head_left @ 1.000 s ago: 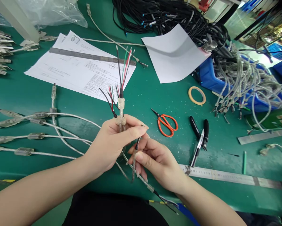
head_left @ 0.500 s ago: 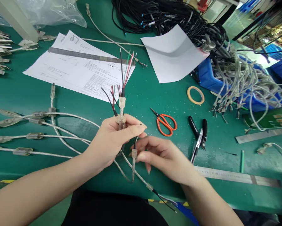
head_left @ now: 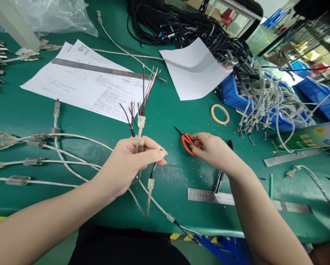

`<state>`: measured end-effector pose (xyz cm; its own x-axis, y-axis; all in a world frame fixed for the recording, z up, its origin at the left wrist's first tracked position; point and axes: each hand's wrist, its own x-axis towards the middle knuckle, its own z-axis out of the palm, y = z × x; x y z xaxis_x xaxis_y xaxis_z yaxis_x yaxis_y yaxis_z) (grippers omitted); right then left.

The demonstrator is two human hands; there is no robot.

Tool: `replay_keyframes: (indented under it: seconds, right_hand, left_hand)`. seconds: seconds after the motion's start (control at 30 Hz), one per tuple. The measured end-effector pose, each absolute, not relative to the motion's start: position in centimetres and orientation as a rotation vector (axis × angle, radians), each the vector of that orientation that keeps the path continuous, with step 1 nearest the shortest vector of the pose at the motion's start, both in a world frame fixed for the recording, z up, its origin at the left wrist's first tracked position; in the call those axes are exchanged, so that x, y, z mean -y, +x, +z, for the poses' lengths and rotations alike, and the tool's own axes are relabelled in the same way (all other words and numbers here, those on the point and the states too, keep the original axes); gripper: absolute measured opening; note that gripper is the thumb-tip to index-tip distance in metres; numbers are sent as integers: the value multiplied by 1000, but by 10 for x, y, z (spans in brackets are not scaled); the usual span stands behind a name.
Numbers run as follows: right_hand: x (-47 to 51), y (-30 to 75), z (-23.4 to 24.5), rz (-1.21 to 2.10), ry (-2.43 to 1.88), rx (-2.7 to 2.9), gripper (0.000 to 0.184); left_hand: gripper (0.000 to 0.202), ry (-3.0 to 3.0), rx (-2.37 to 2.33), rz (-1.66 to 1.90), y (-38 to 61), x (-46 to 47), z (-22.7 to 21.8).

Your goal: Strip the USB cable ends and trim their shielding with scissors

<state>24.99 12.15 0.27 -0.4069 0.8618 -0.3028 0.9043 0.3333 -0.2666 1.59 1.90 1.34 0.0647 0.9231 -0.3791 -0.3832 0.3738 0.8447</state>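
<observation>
My left hand (head_left: 134,158) is closed around several clear-jacketed cables (head_left: 141,127), whose red, black, green and white wire ends point up. Between its thumb and forefinger it pinches the wire end of another cable (head_left: 150,187), which loops down below the fist. My right hand (head_left: 206,149) is at the orange-handled scissors (head_left: 187,143), fingers curled over one handle loop; the scissors lie on the green table with their tip to the upper left. One more cable (head_left: 169,217) runs toward the near edge, its wires bare.
Printed sheets (head_left: 79,81) lie under a steel ruler (head_left: 98,69). Black cables (head_left: 181,25) are heaped at the back, and a blue bin (head_left: 233,92) holds clear cables. A tape roll (head_left: 220,114), nippers (head_left: 218,180) and another ruler (head_left: 198,195) lie on the right.
My right hand has left the pinched cable and moved right and up to the scissors, taking hold of a handle. My left hand keeps its cables. The whole view has shifted slightly.
</observation>
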Motion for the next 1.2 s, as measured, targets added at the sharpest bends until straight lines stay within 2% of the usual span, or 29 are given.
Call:
replay_keyframes:
  seconds: [0.07,0.13,0.2,0.27,0.4,0.7,0.93,1.2]
  right_hand:
    - [-115,249,8,-669,1751,-2539,22]
    - [-106,249,15,-1072,1810,-2575,23]
    - [-97,247,25,-1512,1697,-2524,26]
    - [-88,244,34,-1678,1419,-2476,32]
    - [-77,233,48,-1644,1085,-2383,36]
    - [-67,222,58,-1415,1046,-2407,60]
    - [-65,221,63,-1341,1098,-2367,66]
    - [-67,222,61,-1470,1093,-2294,66]
  left_hand:
    - [12,648,-1062,1088,15,-18,14]
    - [13,662,-1040,1082,15,-18,14]
    - [13,677,-1026,1062,13,-18,15]
    - [13,699,-1016,1034,12,-18,15]
    - [11,709,-993,1014,12,-18,17]
    - [13,725,-956,1008,11,-17,16]
    - [12,700,-971,983,12,-18,17]
    - [12,672,-928,974,10,-18,16]
